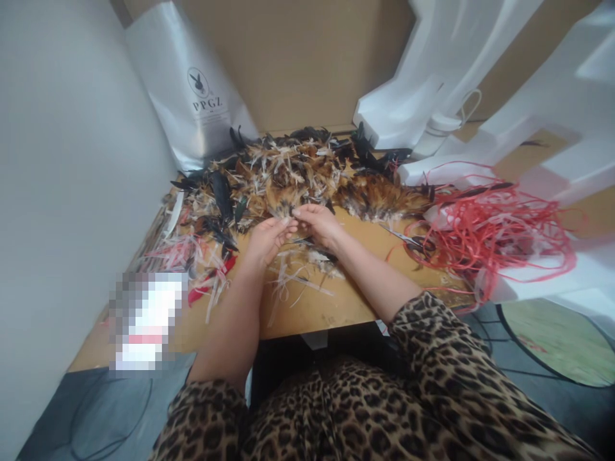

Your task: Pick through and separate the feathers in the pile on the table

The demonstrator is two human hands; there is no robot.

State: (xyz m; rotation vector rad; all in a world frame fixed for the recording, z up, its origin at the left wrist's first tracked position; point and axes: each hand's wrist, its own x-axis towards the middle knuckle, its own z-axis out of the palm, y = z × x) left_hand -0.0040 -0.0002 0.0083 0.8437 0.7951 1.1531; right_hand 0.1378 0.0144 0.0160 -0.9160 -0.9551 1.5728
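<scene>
My left hand (271, 238) and my right hand (318, 224) meet above the table, fingertips nearly touching. Both are closed in a pinch at the base of a small bunch of brown feathers (282, 195), which fans out away from me. Behind it rises a loose heap of brown, black and white feathers (298, 157). To the right of my hands lies a row of brown feathers (379, 198) with pale bases. Pale plastic strips (288, 282) are scattered on the table between my forearms.
Scissors (408, 240) lie right of my right hand, beside a tangle of red plastic ribbon (504, 224). A white printed bag (192, 96) stands at the back left. A white lidded container (435, 134) is at the back right. The wooden tabletop (307, 314) ends just before my body.
</scene>
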